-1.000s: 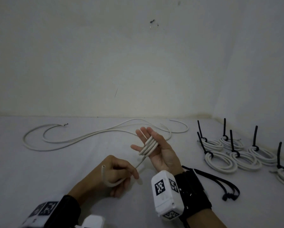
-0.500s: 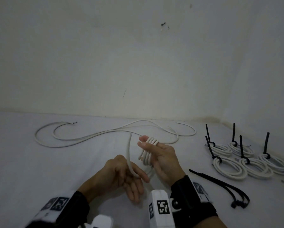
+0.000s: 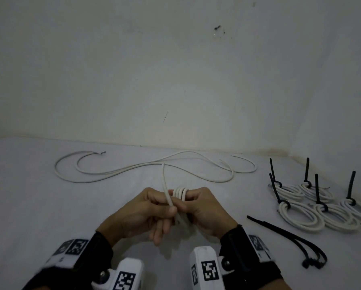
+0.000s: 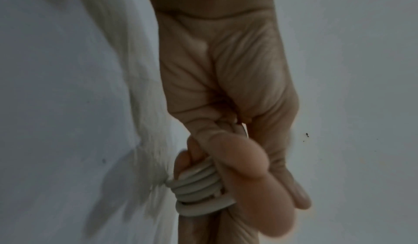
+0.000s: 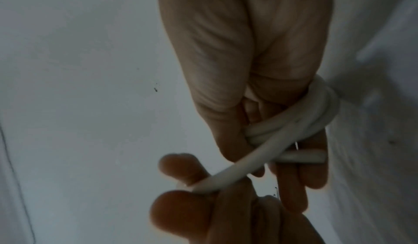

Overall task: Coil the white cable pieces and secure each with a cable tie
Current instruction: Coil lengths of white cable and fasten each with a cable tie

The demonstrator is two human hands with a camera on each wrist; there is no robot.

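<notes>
A white cable coil [image 3: 180,192] is wound in several turns round the fingers of my right hand [image 3: 198,200], at the table's front middle. In the right wrist view the thumb presses on the coil [image 5: 294,117]. My left hand [image 3: 171,209] pinches the same cable's free end [image 3: 166,185] between thumb and fingers; the end sticks up and away from me. The left wrist view shows the stacked turns [image 4: 196,190] close up. Two black cable ties [image 3: 290,237] lie loose to the right of my right hand.
Long loose white cables [image 3: 133,167] sprawl across the table [image 3: 28,206] near the back wall. Several finished coils with upright black ties [image 3: 296,212] sit at the right by the side wall.
My right hand turned from palm up to palm down with the coil on its fingers. My left hand brought the free end up and over, close against the right hand.
</notes>
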